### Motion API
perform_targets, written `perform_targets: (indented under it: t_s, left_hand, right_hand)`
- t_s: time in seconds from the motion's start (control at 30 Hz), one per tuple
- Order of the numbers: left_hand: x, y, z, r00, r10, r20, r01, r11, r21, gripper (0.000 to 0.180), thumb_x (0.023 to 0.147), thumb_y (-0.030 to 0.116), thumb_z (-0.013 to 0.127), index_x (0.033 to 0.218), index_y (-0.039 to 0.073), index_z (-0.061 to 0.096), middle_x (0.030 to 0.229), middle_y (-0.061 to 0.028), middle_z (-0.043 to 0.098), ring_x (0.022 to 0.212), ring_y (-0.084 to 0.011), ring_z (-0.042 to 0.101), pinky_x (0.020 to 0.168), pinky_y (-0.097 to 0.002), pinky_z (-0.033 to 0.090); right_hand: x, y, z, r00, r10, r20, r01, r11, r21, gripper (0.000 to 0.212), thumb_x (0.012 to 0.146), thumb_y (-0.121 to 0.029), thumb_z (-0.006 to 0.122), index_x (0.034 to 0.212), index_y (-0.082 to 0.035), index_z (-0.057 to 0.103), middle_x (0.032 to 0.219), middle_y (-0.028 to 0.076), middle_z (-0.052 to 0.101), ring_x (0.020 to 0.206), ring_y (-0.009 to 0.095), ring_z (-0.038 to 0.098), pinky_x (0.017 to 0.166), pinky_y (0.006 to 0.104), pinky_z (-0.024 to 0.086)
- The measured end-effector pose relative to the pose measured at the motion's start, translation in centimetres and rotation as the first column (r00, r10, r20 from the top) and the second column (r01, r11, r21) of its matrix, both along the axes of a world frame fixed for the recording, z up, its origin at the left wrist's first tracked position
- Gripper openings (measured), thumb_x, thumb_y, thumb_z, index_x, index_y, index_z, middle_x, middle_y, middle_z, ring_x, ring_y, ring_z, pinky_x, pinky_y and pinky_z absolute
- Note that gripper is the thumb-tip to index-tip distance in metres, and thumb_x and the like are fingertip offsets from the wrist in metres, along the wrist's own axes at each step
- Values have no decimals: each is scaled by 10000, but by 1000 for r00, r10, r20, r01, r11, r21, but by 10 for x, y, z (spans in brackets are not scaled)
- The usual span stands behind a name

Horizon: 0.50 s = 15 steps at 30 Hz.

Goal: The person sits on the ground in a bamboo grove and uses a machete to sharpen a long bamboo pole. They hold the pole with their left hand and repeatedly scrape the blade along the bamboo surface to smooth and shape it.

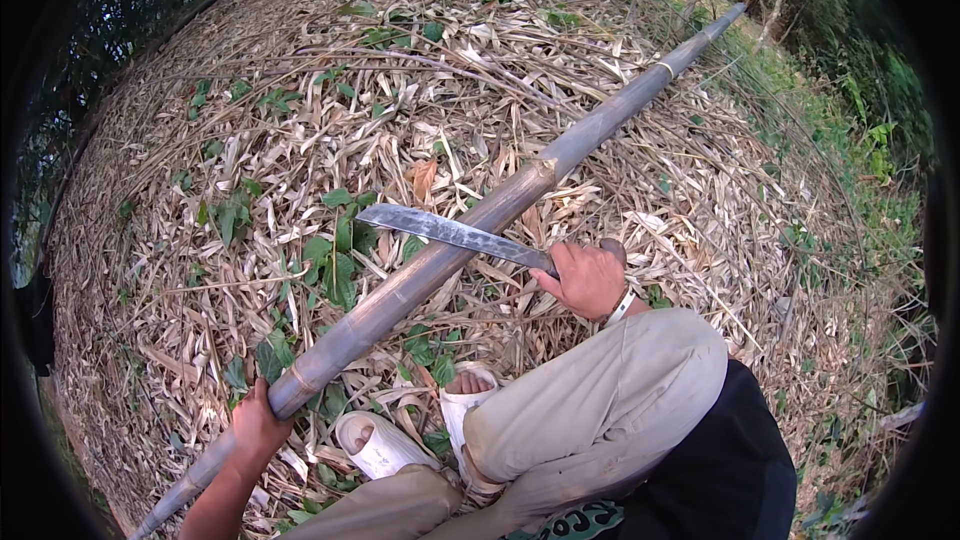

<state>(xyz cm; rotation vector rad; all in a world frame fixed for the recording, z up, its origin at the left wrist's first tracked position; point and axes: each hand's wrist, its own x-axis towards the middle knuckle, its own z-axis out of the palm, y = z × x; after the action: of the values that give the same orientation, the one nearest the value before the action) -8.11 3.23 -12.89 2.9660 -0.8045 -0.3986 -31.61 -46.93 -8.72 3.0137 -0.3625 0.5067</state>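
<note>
One bamboo pole [440,265], one machete [450,232], two hands

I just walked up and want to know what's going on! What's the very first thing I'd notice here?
A long grey-brown bamboo pole runs slantwise across the whole scene, from lower left to upper right, over a floor of dry leaves. The right hand grips a big dark knife whose blade lies across the pole's middle. The left hand clasps the pole near its lower end, beside two white sandals.
</note>
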Motion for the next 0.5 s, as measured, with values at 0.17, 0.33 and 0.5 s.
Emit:
perform_targets:
  t_s: [0.17, 0.33, 0.5]
  left_hand:
    - [1, -4, -7, 999, -45, 27, 47, 997, -56, 597, 646, 247, 848, 1097, 28, 523, 915, -228, 695, 844, -431, 699, 768, -506, 569]
    - [-2, 2, -13, 999, -12, 46, 14, 999, -45, 590, 632, 227, 843, 1073, 36, 500, 899, -214, 689, 848, -427, 696, 766, -513, 565]
    - [-1, -7, -12, 998, -45, 35, 47, 997, -66, 591, 636, 208, 828, 1083, 35, 484, 923, -211, 690, 868, -417, 696, 778, -513, 563]
  right_hand:
    - [4, -54, 6, 897, -441, -37, 443, 893, 86, 440, 951, -504, 611, 892, -71, 559, 661, 131, 642, 587, 359, 678, 539, 496, 514]
    - [1, 3, -2, 993, -88, -73, 88, 996, -14, 432, 984, -489, 567, 901, -65, 557, 728, 192, 685, 625, 420, 680, 585, 565, 522]
    - [7, -57, 26, 868, -473, -150, 486, 871, 73, 470, 1008, -505, 517, 959, -39, 552, 747, 231, 690, 650, 446, 678, 622, 574, 535]
